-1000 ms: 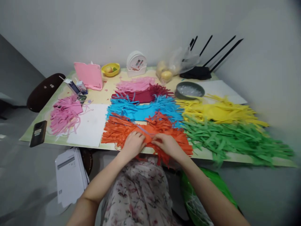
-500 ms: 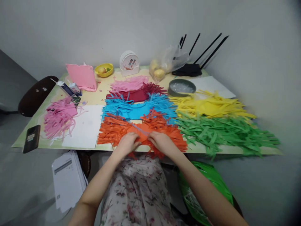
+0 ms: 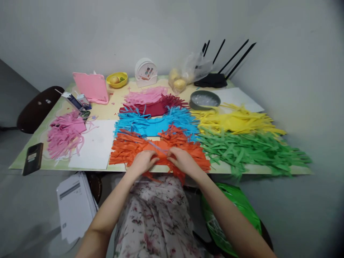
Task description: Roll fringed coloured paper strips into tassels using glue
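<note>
Orange fringed paper [image 3: 126, 147] lies at the table's near edge, cut into strips at both ends with an uncut middle. My left hand [image 3: 143, 161] is closed on the near edge of its middle, thumb and fingers together. To the right, my right hand [image 3: 180, 158] pinches the same edge, a short gap from the left. A thin pale purple strip [image 3: 157, 146] lies across the orange paper just beyond my fingers. Behind it are blue fringed paper [image 3: 157, 126], dark red fringed paper [image 3: 154, 109] and pink fringed paper [image 3: 146, 95].
Yellow fringed paper [image 3: 236, 121] and green fringed paper [image 3: 249, 152] spread to the right. On the left are a pink fringed bundle [image 3: 66, 134], white sheet [image 3: 94, 147] and phone [image 3: 32, 158]. A grey bowl [image 3: 204, 100] and black router [image 3: 211, 80] stand at the back.
Both hands keep hold of the orange paper's near edge, with only slight finger movement. The view has shifted a little, so the table things sit slightly further left.
</note>
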The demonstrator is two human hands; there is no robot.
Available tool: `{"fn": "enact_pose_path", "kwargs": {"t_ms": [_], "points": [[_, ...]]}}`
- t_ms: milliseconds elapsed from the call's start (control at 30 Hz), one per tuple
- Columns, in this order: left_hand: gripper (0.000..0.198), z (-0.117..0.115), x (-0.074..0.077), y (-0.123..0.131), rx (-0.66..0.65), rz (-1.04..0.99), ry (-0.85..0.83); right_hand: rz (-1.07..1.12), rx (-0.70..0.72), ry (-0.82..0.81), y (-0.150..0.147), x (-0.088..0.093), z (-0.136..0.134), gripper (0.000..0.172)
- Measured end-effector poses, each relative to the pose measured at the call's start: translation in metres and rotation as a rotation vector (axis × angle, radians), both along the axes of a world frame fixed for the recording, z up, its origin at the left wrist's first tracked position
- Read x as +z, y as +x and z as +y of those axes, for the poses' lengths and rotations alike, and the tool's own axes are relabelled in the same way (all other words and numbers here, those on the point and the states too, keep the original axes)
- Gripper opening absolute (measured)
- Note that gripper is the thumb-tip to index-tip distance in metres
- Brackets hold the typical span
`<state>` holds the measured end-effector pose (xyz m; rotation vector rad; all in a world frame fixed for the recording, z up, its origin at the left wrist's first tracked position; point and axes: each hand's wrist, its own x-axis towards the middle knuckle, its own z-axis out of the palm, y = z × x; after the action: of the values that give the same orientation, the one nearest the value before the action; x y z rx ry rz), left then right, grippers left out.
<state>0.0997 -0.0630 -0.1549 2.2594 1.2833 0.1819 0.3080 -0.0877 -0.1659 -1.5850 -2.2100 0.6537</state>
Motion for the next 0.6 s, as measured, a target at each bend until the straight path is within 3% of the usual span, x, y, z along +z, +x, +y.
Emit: {"fn": "enact_pose_path", "kwargs": {"t_ms": [333,600], "points": [[0.025,0.007,0.001,-0.002,0.006,-0.027,-0.045,0.086,-0.027,-0.01,0.001,-0.013,-0.002,0.007],[0.025,0.002,0.007,0.005,0.013,0.072,0.014,0.104,-0.039,0.008,0.0,-0.015,0.0,0.008]]}}
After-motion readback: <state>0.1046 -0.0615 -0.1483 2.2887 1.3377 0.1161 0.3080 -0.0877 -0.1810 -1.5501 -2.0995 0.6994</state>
